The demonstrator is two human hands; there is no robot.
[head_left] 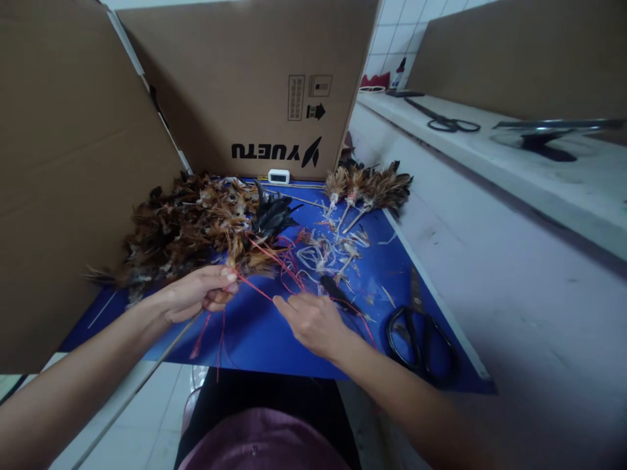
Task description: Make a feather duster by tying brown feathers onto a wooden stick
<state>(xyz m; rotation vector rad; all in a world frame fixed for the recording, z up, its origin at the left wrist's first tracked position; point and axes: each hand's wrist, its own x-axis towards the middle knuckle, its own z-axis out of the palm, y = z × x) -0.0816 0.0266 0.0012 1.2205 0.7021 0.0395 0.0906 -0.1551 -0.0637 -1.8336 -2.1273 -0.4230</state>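
Left hand point(215, 287) pinched thin stick point(147, 376); right hand point(311, 323) gripped red string point(255, 286) (stretched taut between them). Black-handled scissors point(415, 339) lay at four o'clock.

At the bottom centre of the frame is a dusky purple top point(255, 438), rounded along its upper edge, with 1 small mark point(254, 450) near the middle. Plain black legwear point(264, 390) shows above it and to its 2 sides. The left hand point(211, 290) and right hand point(313, 324) are bare, as are both forearms point(105, 356).
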